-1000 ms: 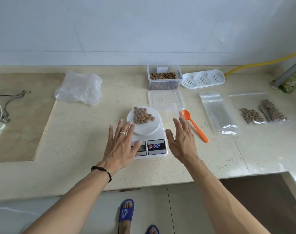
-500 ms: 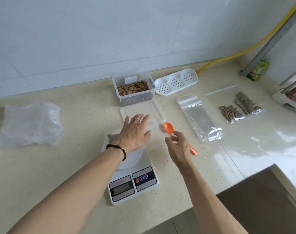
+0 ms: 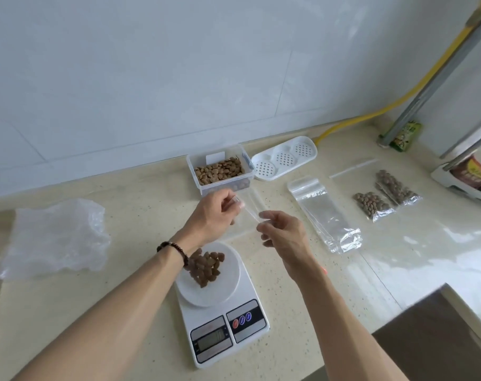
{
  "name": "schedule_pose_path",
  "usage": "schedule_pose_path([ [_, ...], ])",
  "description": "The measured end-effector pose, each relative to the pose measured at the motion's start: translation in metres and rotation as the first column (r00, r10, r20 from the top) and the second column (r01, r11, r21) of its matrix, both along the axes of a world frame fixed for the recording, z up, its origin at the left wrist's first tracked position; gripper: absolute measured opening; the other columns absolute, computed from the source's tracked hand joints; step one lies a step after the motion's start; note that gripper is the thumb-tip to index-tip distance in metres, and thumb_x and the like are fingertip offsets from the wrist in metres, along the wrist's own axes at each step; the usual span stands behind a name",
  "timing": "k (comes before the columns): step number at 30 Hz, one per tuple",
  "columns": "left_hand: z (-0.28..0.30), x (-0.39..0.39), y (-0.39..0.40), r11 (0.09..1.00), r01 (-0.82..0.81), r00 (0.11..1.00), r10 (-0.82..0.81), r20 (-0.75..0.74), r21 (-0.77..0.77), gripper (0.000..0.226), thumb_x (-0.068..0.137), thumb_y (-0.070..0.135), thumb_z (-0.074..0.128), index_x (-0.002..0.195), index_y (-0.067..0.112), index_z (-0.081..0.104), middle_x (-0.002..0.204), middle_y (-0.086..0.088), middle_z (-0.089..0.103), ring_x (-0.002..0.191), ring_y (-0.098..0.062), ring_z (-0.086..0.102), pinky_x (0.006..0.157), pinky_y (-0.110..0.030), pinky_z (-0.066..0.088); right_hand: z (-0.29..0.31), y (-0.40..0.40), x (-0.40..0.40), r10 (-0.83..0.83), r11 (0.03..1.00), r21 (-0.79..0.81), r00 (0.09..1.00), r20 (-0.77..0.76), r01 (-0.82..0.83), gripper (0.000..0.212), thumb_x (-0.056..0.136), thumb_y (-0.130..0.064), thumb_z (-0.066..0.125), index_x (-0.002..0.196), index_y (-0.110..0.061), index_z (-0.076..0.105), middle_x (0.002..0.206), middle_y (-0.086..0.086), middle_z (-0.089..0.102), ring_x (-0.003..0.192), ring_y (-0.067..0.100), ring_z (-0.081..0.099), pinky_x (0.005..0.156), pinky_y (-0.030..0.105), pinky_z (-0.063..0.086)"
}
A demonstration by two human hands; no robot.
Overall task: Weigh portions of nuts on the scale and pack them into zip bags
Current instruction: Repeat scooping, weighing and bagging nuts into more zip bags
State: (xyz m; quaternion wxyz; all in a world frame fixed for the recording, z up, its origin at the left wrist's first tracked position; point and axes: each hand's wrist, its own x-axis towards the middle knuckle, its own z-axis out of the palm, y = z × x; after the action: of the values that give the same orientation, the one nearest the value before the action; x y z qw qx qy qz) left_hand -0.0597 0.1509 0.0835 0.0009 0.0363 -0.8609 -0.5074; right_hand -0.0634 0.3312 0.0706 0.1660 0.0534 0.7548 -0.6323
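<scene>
Clear plastic is everywhere on the bench [image 3: 343, 284]: a crumpled sheet [image 3: 52, 237] lies toward the left edge, one stack of empty zip bags [image 3: 323, 213] lies right of centre with its long axis running from the wall toward the front edge, and two filled bags [image 3: 386, 195] lie side by side nearer the right end, angled the same way. At the back edge by the wall stand one open tub [image 3: 220, 171] of nuts and, touching its right side, a white perforated tray [image 3: 284, 158]; a yellow hose [image 3: 365, 118] runs along the wall behind it. One white scale [image 3: 220, 303] stands at the front edge, display toward the person, with a heap of nuts [image 3: 206, 265] on its round pan; the left forearm crosses over the pan's left rim. Both hands are raised above the bench between scale and tub, holding one empty bag [image 3: 251, 206] between them: the left hand [image 3: 211, 213] pinches its far end and the right hand [image 3: 281, 232] pinches its near end, so its long axis runs diagonally. The film is blurred, so whether its mouth is open is hard to tell.
</scene>
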Motion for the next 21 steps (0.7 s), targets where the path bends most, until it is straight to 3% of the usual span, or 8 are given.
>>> schedule_pose_path([
  [4,0.027,0.021,-0.011,0.984,-0.041,0.999,0.045,-0.017,0.172,0.021,0.097,0.023,0.057,0.088,0.004,0.058,0.068,-0.006,0.061,0.063,-0.013,0.063,0.069,-0.034,0.054,0.027,-0.014,-0.003,0.084,0.987,-0.133,0.996,-0.021,-0.086,0.003,0.086,-0.009,0.07,0.086,-0.009,0.072,0.072,0.003,0.059,0.063,0.011,0.052,0.062,0.027,0.048],
  [7,0.045,0.03,-0.019,0.972,-0.067,0.996,0.078,-0.037,0.227,0.02,0.096,0.02,0.057,0.089,0.001,0.06,0.07,-0.012,0.064,0.065,-0.014,0.065,0.077,-0.042,0.056,0.05,-0.021,-0.003,0.12,0.981,-0.147,0.991,-0.058,-0.127,0.01,0.087,-0.011,0.071,0.077,-0.01,0.072,0.06,-0.001,0.053,0.055,0.01,0.046,0.058,0.027,0.043],
  [12,0.071,0.039,-0.022,0.978,-0.089,0.987,0.112,-0.117,0.189,0.017,0.096,0.02,0.056,0.083,0.01,0.059,0.067,0.007,0.059,0.066,-0.009,0.066,0.078,-0.045,0.055,0.078,-0.026,-0.004,0.185,0.978,-0.078,0.974,-0.13,-0.196,0.017,0.087,-0.009,0.068,0.071,-0.008,0.064,0.051,-0.007,0.046,0.049,0.006,0.04,0.055,0.025,0.038],
  [16,0.087,0.041,-0.016,0.98,-0.11,0.976,0.138,-0.171,0.163,0.017,0.094,0.015,0.06,0.077,0.013,0.06,0.063,0.008,0.06,0.061,-0.005,0.06,0.065,-0.029,0.051,0.095,-0.023,-0.007,0.181,0.978,-0.064,0.96,-0.212,-0.199,0.024,0.085,-0.004,0.068,0.063,-0.013,0.064,0.052,-0.007,0.049,0.05,0.006,0.042,0.054,0.024,0.038],
  [19,0.098,0.04,-0.011,0.987,-0.081,0.981,0.104,-0.166,0.142,0.014,0.09,0.016,0.066,0.08,0.007,0.067,0.063,-0.001,0.066,0.06,-0.011,0.059,0.059,-0.025,0.046,0.103,-0.013,-0.01,0.245,0.966,-0.015,0.929,-0.276,-0.259,0.023,0.084,-0.011,0.07,0.063,-0.019,0.07,0.065,0.008,0.054,0.06,0.015,0.044,0.058,0.029,0.04],
  [21,0.104,0.04,-0.006,0.992,-0.074,0.98,0.092,-0.176,0.105,0.014,0.09,0.021,0.068,0.079,0.014,0.07,0.071,-0.011,0.069,0.061,-0.016,0.06,0.061,-0.034,0.05,0.111,-0.007,-0.012,0.303,0.95,0.021,0.902,-0.308,-0.312,0.021,0.084,-0.015,0.071,0.064,-0.021,0.071,0.067,0.008,0.055,0.062,0.018,0.046,0.059,0.031,0.042],
])
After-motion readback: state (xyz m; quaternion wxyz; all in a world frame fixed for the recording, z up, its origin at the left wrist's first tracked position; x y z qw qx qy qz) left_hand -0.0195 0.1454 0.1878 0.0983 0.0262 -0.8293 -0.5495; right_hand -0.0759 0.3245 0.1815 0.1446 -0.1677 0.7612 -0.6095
